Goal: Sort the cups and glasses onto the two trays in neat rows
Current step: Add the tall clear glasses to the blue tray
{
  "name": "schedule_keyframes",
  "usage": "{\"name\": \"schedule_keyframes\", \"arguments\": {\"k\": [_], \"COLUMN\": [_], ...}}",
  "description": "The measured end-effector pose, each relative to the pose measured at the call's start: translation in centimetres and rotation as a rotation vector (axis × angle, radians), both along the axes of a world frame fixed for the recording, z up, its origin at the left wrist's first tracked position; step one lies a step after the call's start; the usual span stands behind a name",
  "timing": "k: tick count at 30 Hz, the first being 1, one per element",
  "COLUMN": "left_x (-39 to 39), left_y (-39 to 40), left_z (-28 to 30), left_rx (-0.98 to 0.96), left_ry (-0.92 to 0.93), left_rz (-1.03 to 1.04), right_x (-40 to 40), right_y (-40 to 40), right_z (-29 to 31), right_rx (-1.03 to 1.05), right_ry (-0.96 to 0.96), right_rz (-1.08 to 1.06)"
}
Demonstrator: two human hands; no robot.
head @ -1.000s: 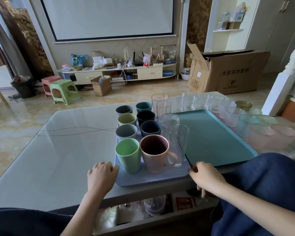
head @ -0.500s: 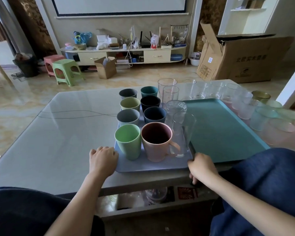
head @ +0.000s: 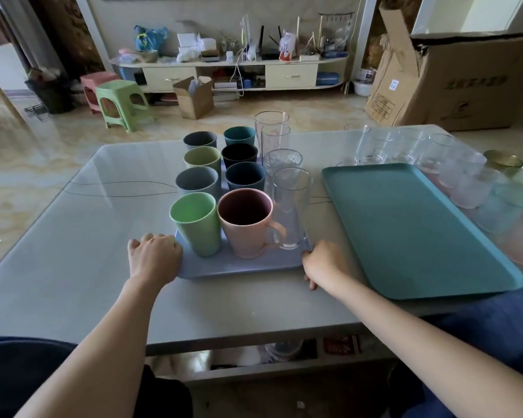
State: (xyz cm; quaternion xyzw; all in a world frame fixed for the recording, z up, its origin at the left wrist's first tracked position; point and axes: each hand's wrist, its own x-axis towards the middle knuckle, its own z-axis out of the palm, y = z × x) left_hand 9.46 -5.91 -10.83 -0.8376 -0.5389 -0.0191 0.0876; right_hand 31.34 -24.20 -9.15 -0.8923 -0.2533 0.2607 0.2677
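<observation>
A pale blue tray (head: pixel 239 268) in the middle of the table carries three rows: coloured cups at left and centre, tall clear glasses (head: pixel 290 206) at right. A green cup (head: pixel 195 224) and a pink mug (head: pixel 245 223) stand nearest me. My left hand (head: pixel 153 256) grips the tray's near left edge. My right hand (head: pixel 325 262) grips its near right corner. A teal tray (head: pixel 411 230) lies bare to the right. Several clear and tinted glasses (head: pixel 465 179) stand on the table behind and right of it.
The grey table (head: pixel 82 251) ends close to my knees, with a shelf of items below. A gold-rimmed dish (head: pixel 503 159) sits at the far right. Stools, a low cabinet and a big cardboard box (head: pixel 453 82) stand on the floor beyond.
The blue tray with its cups has slid left and away from the table's front edge, opening a gap to the teal tray. Both hands went with it.
</observation>
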Motion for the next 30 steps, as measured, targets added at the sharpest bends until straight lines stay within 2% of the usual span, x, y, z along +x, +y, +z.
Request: {"name": "schedule_keyframes", "arguments": {"k": [7,17,22,25,27,30], "left_x": [-0.1,0.2,1.1,0.8,1.1,3.4], "left_y": [3.0,-0.1,-3.9,-6.3,-8.0,-10.6], "left_z": [-0.2,0.9,2.3,2.1,1.8,1.8], "left_rx": [0.004,-0.045,-0.086,0.043,0.145,0.253], "left_ry": [0.034,-0.255,-0.367,-0.318,-0.26,-0.277], "left_rz": [0.012,0.167,0.239,0.071,-0.161,-0.486], "right_x": [0.2,1.1,3.0,5.4,7.5,11.7], "right_y": [3.1,2.4,0.8,-1.2,-3.1,-6.8], "right_z": [-0.5,0.4,2.1,3.3,3.8,4.2], "right_rx": [0.011,-0.076,-0.079,-0.006,0.022,-0.017], "right_ry": [0.023,0.138,0.012,-0.16,-0.294,-0.474], "right_rz": [0.043,0.205,0.362,0.359,0.339,0.252]}}
